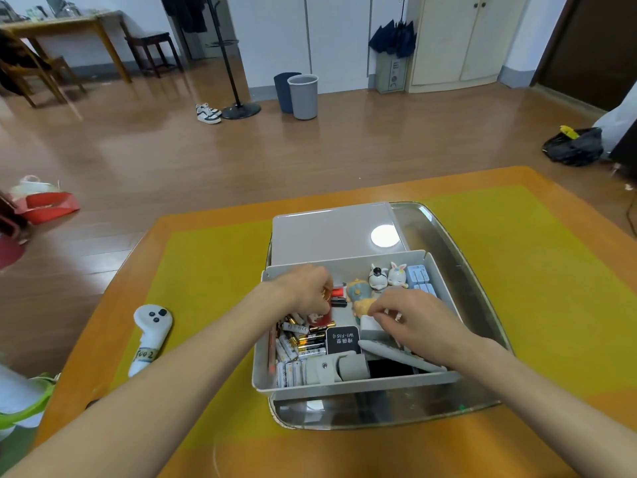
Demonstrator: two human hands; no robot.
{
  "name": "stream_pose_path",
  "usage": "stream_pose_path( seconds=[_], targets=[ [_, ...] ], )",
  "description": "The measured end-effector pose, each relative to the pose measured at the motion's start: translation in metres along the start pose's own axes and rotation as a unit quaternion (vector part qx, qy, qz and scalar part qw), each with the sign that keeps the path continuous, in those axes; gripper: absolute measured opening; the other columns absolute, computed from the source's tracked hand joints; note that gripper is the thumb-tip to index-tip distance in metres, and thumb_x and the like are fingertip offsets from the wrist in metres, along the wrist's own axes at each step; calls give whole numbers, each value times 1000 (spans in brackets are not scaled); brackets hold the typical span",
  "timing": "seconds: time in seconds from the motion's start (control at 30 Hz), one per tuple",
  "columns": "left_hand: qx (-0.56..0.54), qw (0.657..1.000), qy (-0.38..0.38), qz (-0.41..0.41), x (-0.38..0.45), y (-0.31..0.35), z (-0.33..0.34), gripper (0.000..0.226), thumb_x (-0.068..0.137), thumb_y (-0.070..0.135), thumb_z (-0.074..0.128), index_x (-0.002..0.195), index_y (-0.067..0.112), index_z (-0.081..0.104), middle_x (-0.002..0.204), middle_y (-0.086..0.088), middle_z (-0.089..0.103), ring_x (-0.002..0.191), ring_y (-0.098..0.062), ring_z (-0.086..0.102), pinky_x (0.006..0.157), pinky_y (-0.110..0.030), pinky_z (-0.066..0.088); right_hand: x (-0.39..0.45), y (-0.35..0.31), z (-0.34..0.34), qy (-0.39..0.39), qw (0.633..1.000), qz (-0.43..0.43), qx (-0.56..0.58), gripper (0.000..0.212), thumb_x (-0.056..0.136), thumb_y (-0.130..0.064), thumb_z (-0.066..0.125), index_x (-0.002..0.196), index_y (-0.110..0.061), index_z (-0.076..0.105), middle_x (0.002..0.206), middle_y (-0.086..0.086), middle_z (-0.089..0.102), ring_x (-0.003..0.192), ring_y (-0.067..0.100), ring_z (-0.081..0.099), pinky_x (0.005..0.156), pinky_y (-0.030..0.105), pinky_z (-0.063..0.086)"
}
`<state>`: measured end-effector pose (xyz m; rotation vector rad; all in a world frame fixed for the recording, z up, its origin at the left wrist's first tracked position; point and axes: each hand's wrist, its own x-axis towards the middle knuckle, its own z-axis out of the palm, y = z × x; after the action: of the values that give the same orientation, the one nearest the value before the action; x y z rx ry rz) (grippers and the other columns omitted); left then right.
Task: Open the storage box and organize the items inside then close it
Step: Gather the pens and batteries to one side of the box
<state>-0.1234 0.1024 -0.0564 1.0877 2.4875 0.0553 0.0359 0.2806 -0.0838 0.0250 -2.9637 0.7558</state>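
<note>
Hidden or unclear: the left hand (303, 288) covers the box's far-left corner; its fingers are curled down over small red and gold pieces, but what exactly is pinched cannot be told. The right hand (410, 319) hides part of the right side; its fingertips are bent onto a white block (368, 322), and whether that is gripped or only touched cannot be made out. A black item near the front wall is mostly in shadow.

Storage box (348, 386): pale grey, open, seated in a metal tray (458, 267) on a yellow mat (206, 270) over an orange table (344, 457). Its lid (324, 232) is laid flat just behind it, with a white round disc (385, 236) on top. Inside are seen loose batteries (293, 346) heaped at left, small figurines (386, 277) at the back, pale blue packs (418, 276) in the far-right corner, and a grey clip-like piece (336, 369) at front.

Writing: a black card (343, 339) is marked "Wi-Fi6", read upside down. A white controller (150, 336) on the mat bears a handwritten tag, roughly "T002".
</note>
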Motion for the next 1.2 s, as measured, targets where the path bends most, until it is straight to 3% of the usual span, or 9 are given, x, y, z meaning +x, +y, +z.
stream_pose_path(
  seconds=[0.13, 0.3, 0.6, 0.8, 0.97, 1.2],
  targets=[
    [-16, 999, 30, 12, 2, 3, 4, 35, 78, 19, 72, 112, 16, 70, 99, -3, 69, 87, -24, 66, 73, -36, 56, 2, 2, 2, 6, 1000, -5, 2, 19, 98, -29, 57, 104, -32, 74, 97, -19, 67, 88, 2, 57, 77, 30, 53],
    [-36, 995, 68, 63, 0, 2, 15, 40, 83, 20, 70, 122, 16, 68, 116, -7, 66, 109, -27, 58, 93, -41, 49, 1, 6, 8, 17, 1000, -14, 2, 16, 97, -29, 60, 102, -33, 74, 96, -19, 66, 89, 2, 56, 77, 33, 54],
    [-126, 980, 137, 64, 1, 4, 23, 33, 83, 28, 75, 114, 18, 71, 110, -2, 67, 101, -21, 58, 89, -37, 48, 1, 8, 8, 17, 1000, -12, 17, 16, 97, -28, 59, 100, -32, 75, 94, -20, 67, 90, 3, 57, 78, 34, 54],
    [-71, 974, 187, 106, 1, 7, 45, 42, 83, 34, 77, 121, 20, 67, 111, 0, 62, 106, -19, 51, 89, -32, 40, -4, 17, 12, 27, 999, -20, -11, 13, 97, -32, 60, 100, -35, 72, 99, -20, 65, 97, 1, 55, 81, 30, 54],
    [-100, 977, 156, 110, 1, 3, 42, 36, 80, 40, 76, 111, 23, 72, 103, 2, 67, 92, -19, 58, 81, -38, 50, -9, 21, 15, 16, 1000, -16, -21, 15, 97, -35, 60, 106, -35, 73, 105, -23, 66, 101, -6, 50, 84, 20, 50],
    [-116, 974, 165, 104, 4, -2, 51, 49, 85, 32, 75, 131, 21, 61, 117, 1, 62, 107, -17, 55, 95, -41, 49, -8, 19, 13, 10, 1000, -11, -18, 16, 98, -36, 59, 107, -35, 72, 104, -22, 65, 100, -4, 52, 80, 16, 45]
  ],
)
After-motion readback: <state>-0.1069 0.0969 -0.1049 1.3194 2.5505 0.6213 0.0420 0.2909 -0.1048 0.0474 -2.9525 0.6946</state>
